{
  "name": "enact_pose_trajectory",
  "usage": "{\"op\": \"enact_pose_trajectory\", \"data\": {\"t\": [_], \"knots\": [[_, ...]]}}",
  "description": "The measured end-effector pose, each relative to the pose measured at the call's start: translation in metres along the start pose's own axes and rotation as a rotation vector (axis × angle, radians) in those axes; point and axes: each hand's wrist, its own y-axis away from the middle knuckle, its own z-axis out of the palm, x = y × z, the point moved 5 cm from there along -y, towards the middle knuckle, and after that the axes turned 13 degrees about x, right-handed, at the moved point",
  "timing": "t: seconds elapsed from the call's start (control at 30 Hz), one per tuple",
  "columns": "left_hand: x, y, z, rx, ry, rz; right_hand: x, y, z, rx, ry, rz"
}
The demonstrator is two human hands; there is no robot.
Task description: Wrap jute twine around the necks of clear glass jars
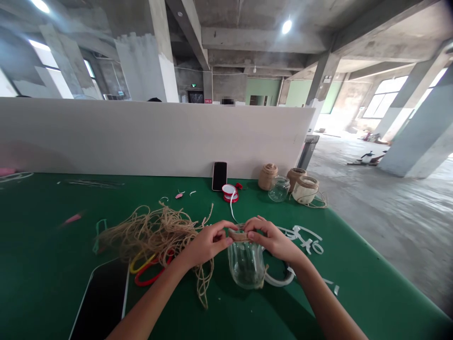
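Observation:
A clear glass jar (pixel 247 267) stands in front of me, with jute twine (pixel 239 235) wound around its neck. My left hand (pixel 208 242) pinches the left side of the wrapped neck between thumb and fingers. On the opposite side, my right hand (pixel 269 237) grips the same neck, its thumb on the twine. A short twine end shows beside the jar's lower right. Left of the jar lies a loose tangle of jute twine (pixel 161 231), partly over scissors with red and yellow handles (pixel 150 279).
Behind stand twine-wrapped jars (pixel 268 177), a bare glass jar (pixel 279 190), a phone (pixel 219 176) and a red-rimmed tape roll (pixel 230 191). White tape scraps (pixel 306 241) and a larger roll (pixel 281 281) lie right. A dark tablet-like panel (pixel 102 300) lies front left. A white partition (pixel 152 137) backs the green table.

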Motion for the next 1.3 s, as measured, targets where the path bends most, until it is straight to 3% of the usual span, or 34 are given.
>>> {"op": "enact_pose_trajectory", "data": {"t": [0.3,0.5,0.63,0.87,1.03,1.3], "knots": [[-0.009,-0.003,-0.013,0.007,-0.047,0.022,0.016,-0.004,0.005,0.026,-0.441,0.076],[-0.018,-0.005,-0.012,0.023,-0.064,-0.003,0.021,-0.004,0.012,-0.015,-0.533,0.084],[-0.016,-0.006,-0.011,0.042,-0.05,0.003,0.017,-0.005,0.008,-0.01,-0.403,0.062],[0.008,0.004,0.004,0.026,0.01,-0.006,-0.008,0.0,0.007,0.034,0.104,-0.052],[0.015,0.008,0.009,0.047,-0.016,-0.005,-0.017,0.001,0.008,0.015,0.148,-0.104],[0.001,0.001,0.0,-0.001,-0.048,0.014,-0.008,-0.001,0.0,0.029,0.04,-0.074]]}}
